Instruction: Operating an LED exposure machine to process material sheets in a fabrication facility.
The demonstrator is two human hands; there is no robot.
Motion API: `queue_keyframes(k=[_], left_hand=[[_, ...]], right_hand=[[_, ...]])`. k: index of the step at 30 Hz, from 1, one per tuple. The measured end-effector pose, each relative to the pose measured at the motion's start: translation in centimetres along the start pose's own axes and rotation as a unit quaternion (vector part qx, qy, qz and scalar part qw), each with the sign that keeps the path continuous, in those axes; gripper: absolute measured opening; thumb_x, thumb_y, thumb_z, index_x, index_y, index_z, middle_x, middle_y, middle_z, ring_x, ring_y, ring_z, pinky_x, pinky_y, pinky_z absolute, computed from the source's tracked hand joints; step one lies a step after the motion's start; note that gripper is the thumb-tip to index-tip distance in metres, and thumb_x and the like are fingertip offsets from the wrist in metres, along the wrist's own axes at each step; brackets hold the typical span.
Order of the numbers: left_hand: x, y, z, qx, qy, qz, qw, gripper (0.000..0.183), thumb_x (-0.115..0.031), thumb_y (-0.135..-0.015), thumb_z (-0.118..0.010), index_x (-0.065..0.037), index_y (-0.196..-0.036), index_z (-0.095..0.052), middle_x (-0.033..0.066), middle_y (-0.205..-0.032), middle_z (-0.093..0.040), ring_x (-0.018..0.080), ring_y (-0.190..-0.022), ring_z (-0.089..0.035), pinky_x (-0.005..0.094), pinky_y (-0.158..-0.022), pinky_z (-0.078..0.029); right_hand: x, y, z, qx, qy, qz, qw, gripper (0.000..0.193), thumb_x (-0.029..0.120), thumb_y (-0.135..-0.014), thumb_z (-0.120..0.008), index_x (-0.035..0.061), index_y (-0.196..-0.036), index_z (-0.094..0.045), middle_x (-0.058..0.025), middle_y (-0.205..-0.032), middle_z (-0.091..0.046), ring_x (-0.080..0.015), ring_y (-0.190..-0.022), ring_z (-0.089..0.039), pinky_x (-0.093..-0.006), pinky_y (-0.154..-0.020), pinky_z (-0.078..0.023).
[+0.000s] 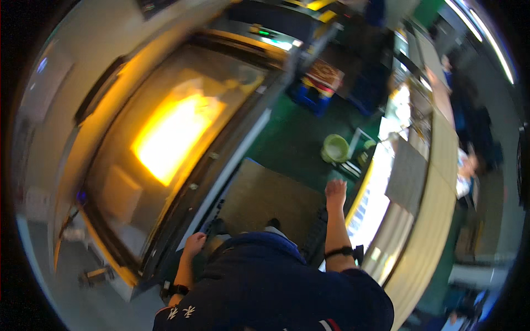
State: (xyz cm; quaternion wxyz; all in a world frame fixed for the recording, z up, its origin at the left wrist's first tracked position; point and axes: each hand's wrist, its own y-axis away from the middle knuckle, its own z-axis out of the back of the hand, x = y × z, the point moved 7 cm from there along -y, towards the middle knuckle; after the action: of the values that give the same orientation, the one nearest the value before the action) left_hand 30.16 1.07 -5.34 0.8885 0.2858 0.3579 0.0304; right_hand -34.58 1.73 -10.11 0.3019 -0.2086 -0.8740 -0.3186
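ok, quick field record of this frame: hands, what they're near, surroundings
view: head camera, looking down, blurred
left hand: loosely closed, empty as far as visible, beside the dark frame of the machine window
right hand: raised, held out over the floor, holding nothing visible
machine window: large, glowing yellow-orange inside
floor: brown mat on green floor
other: yellow-green bucket ahead of the right hand
wrists: dark band on each

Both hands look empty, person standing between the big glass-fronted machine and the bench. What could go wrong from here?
1. The left hand hangs close to the machine's glass door, lit orange inside; a knock or pinch looks possible.
2. The floor mat has an edge underfoot: a possible trip.
3. The right hand swings near the bench edge.
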Motion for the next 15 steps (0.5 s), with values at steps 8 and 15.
queue_keyframes(k=[8,15], left_hand=[[4.0,0.7,9.9,-0.147,0.059,-0.094,0.983,0.026,-0.023,-0.087,-0.062,-0.004,-0.104,-0.069,0.0144,-0.093,-0.07,0.0262,-0.083,-0.068,0.0374,-0.074,-0.052],[15.1,4.3,20.5,-0.308,0.003,-0.082,0.948,0.035,-0.025,-0.086,-0.06,-0.003,-0.113,-0.065,0.0175,-0.113,-0.066,0.0341,-0.106,-0.061,0.0426,-0.093,-0.047]], right_hand=[[-30.9,15.5,-15.9,0.427,0.627,-0.179,0.626,0.038,0.032,-0.092,-0.064,0.0042,-0.118,-0.064,-0.0113,-0.11,-0.068,-0.0218,-0.102,-0.063,-0.0363,-0.09,-0.049],[-21.2,24.8,-48.2,0.501,0.496,0.18,0.686,0.049,0.015,-0.086,-0.071,0.002,-0.13,-0.054,-0.0098,-0.114,-0.061,-0.0231,-0.108,-0.058,-0.0367,-0.093,-0.047]])
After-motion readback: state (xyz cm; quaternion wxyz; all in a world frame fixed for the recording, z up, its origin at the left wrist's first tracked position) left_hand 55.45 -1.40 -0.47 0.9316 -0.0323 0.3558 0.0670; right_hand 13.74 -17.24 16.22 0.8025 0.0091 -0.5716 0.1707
